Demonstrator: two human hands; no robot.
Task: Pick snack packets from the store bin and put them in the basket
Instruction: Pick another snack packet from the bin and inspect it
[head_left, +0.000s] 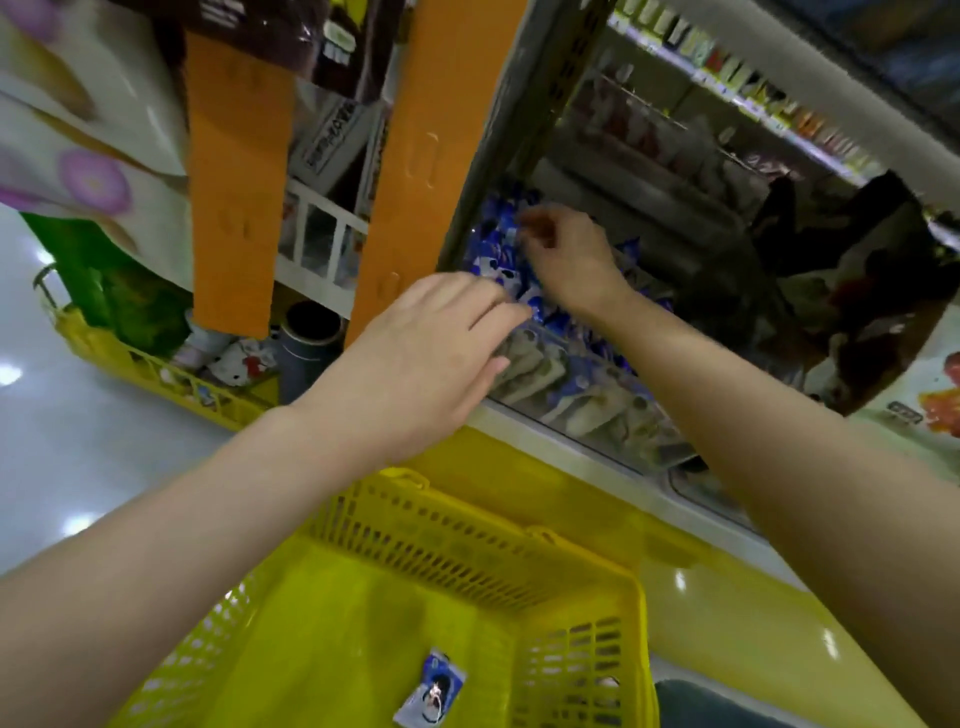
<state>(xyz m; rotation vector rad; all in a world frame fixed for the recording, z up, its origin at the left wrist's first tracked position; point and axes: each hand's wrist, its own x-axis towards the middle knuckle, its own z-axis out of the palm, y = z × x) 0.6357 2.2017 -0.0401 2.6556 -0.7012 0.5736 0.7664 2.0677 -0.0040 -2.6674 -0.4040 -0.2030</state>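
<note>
Blue and white snack packets fill a clear-fronted store bin ahead of me. My right hand is deep in the bin with its fingers curled down among the packets; whether it holds one is hidden. My left hand reaches over the bin's front edge, fingers straight, fingertips touching the packets. Below me stands a yellow plastic basket. One blue and white packet lies on its floor.
Two orange cardboard strips hang left of the bin. A yellow crate of goods sits on the floor at left. Shelves of products run along the upper right. A yellow ledge runs under the bin.
</note>
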